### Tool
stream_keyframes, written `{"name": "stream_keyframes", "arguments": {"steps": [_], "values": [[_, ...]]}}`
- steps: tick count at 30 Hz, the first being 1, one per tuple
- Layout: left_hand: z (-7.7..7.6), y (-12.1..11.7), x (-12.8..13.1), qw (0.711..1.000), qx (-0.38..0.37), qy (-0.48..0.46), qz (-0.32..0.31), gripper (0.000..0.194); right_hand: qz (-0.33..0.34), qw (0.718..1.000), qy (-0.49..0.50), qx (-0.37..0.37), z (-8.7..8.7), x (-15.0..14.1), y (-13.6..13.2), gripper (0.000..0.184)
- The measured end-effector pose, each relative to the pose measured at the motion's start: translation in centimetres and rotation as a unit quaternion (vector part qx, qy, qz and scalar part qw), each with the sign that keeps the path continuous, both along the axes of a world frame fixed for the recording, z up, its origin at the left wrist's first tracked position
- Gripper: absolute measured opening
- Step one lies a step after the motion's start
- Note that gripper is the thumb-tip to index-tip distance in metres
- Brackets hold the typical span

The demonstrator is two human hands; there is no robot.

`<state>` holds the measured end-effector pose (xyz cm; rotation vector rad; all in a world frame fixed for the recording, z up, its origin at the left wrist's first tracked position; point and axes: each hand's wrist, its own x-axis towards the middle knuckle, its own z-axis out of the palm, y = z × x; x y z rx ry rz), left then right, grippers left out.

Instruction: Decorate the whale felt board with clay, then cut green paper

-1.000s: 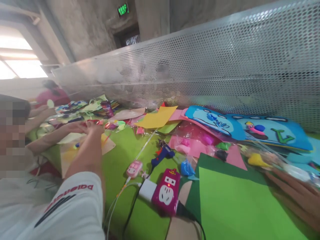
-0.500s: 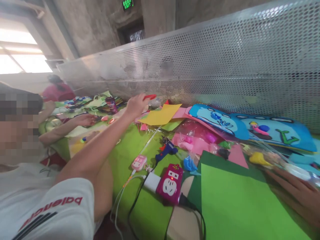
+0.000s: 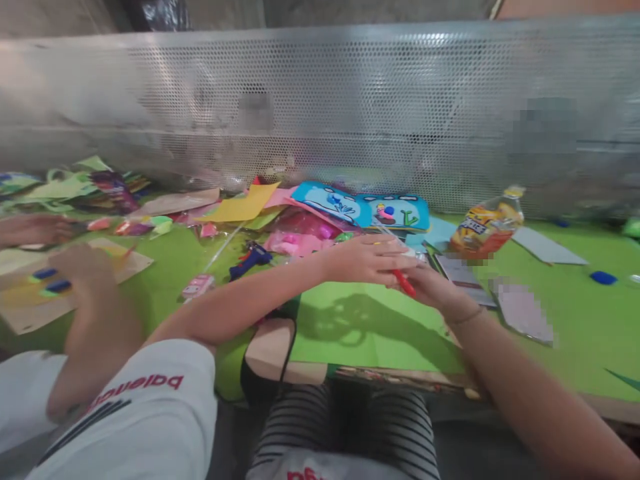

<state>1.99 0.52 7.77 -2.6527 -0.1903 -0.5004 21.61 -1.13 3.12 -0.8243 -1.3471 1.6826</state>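
Note:
My left hand (image 3: 357,261) and my right hand (image 3: 434,288) meet above a light green sheet of paper (image 3: 320,347), with the left fingers reaching over the right ones. A slim red object (image 3: 404,283) sticks out below my left fingers, against my right hand; its kind is not clear. My left hand is closed on it. Most of my right fingers are hidden, so their grip cannot be made out. Shadows of the hands fall on the sheet. Behind them lies a blue padded picture piece (image 3: 345,203) with raised shapes.
To the left are a blue glue gun (image 3: 250,260), a yellow sheet (image 3: 243,205) and a pink device (image 3: 199,287). A bottle with an orange label (image 3: 483,230) stands at the right, near a phone-like slab (image 3: 525,310). A co-worker's hands (image 3: 85,263) work at far left. Perforated metal (image 3: 325,120) rises behind.
The view has swung right. My left hand has come back from the far left side of the table with the red object and now meets my right hand over the green sheet.

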Motion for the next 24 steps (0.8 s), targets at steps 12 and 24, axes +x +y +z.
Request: {"name": "stream_keyframes", "arguments": {"steps": [12, 24], "values": [[-4.9, 2.0, -0.7, 0.882, -0.287, -0.254, 0.273, 0.034, -0.175, 0.979, 0.060, -0.080, -0.8, 2.3, 4.0, 0.017], [-5.3, 5.1, 0.9, 0.769, -0.532, 0.079, 0.345, 0.040, -0.131, 0.976, 0.068, -0.162, 0.4, 2.8, 3.4, 0.012]]}}
